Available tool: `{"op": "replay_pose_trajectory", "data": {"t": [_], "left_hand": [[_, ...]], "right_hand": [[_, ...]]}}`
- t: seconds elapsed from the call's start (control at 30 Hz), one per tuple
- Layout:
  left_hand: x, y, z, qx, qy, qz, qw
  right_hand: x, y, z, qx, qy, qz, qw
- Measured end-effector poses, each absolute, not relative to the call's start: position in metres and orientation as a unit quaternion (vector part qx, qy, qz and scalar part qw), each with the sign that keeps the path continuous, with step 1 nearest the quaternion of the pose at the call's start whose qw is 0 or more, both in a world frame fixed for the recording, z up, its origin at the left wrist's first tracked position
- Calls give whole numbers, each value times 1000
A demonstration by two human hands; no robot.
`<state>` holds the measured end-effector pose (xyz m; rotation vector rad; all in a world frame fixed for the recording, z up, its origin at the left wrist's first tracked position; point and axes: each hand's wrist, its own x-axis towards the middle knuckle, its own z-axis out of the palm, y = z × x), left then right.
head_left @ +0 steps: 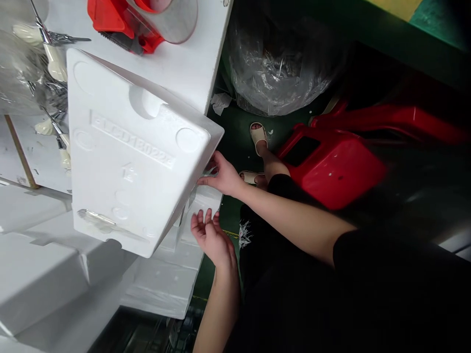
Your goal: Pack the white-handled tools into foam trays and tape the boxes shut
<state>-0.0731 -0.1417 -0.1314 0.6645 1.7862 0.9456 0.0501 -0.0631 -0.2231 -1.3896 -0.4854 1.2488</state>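
Observation:
A white foam box (121, 142) with raised lettering is tilted at the table's edge. My right hand (224, 175) is at the box's near side, thumb and fingers closing round something clear that I cannot make out; some fingertips are hidden. Below it my left hand (211, 240) is turned palm up beside the box, its fingers loosely curled and apart, with nothing in it. On the box's face lies a slim silvery thing in clear wrap (97, 218). A red tape dispenser (121, 24) with a roll of clear tape (176, 22) stands on the table.
Metal tools with cream handles (55, 61) lie beyond the box, near clear plastic bags (16, 78). More white foam boxes (33, 274) are stacked at lower left. Red stools (342, 166) and a large clear bag (279, 78) stand on the green floor.

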Motion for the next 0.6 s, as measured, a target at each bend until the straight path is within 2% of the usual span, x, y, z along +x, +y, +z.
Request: {"op": "replay_pose_trajectory", "data": {"t": [0.17, 0.33, 0.47, 0.6], "left_hand": [[-51, -110, -141, 278, 689, 318, 589], [-83, -73, -149, 267, 717, 344, 545], [-117, -74, -133, 205, 734, 329, 557], [-120, -70, -118, 135, 703, 323, 620]], "right_hand": [[57, -60, -222, -594, -237, 535, 552], [65, -66, -216, -607, -219, 520, 560], [62, -80, -199, -669, -75, 470, 571], [53, -74, -173, -526, 58, 620, 580]]}}
